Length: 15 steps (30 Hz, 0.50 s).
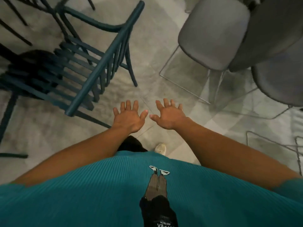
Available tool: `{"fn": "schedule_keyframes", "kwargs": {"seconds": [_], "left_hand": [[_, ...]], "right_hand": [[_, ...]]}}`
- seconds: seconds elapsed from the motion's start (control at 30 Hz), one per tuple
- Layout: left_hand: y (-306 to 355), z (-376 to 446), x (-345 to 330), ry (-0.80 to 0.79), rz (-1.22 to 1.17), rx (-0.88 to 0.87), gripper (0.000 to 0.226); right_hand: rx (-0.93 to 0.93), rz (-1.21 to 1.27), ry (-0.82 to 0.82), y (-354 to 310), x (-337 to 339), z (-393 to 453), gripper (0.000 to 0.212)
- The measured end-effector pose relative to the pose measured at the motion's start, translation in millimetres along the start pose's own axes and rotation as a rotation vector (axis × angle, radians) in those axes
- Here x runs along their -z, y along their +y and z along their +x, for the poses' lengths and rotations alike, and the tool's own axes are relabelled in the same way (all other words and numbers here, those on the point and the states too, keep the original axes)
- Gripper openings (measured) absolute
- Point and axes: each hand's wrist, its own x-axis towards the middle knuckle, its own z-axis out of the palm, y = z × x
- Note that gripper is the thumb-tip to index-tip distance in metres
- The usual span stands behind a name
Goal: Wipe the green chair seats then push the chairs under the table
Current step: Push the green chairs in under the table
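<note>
A dark green slatted chair (105, 58) stands at the upper left, its top back rail running diagonally toward me and its seat (41, 74) further left. My left hand (129, 117) hovers palm down, fingers spread, just right of the lower end of that rail and not touching it. Close beside it on the right, my right hand (168, 115) is held the same way, fingers apart. Neither hand holds anything. No cloth is in view.
Grey padded chairs (213, 33) on thin wire legs crowd the upper right, with another grey seat (282, 82) at the right edge. More dark chair legs (14, 13) show at the top left. Pale tiled floor (155, 79) lies between the two groups.
</note>
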Motion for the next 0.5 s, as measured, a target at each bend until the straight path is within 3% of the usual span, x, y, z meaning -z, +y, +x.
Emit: {"fn": "schedule_keyframes", "kwargs": {"seconds": [0.27, 0.33, 0.43, 0.5], "left_hand": [[17.8, 26.1, 63.2, 0.249, -0.13, 0.242, 0.07], [13.3, 29.4, 76.0, 0.398, -0.137, 0.207, 0.066], [2.6, 25.8, 97.6, 0.719, -0.173, 0.127, 0.062], [-5.0, 23.4, 111.6, 0.871, -0.161, 0.151, 0.07]], "right_hand": [[0.365, -0.165, 0.069, -11.0, 95.5, 88.2, 0.078], [0.507, -0.164, 0.223, -20.8, 111.1, 103.7, 0.076], [0.821, -0.061, 0.581, -34.7, 135.7, 116.0, 0.072], [0.969, -0.079, 0.689, -45.2, 155.2, 127.3, 0.079]]}}
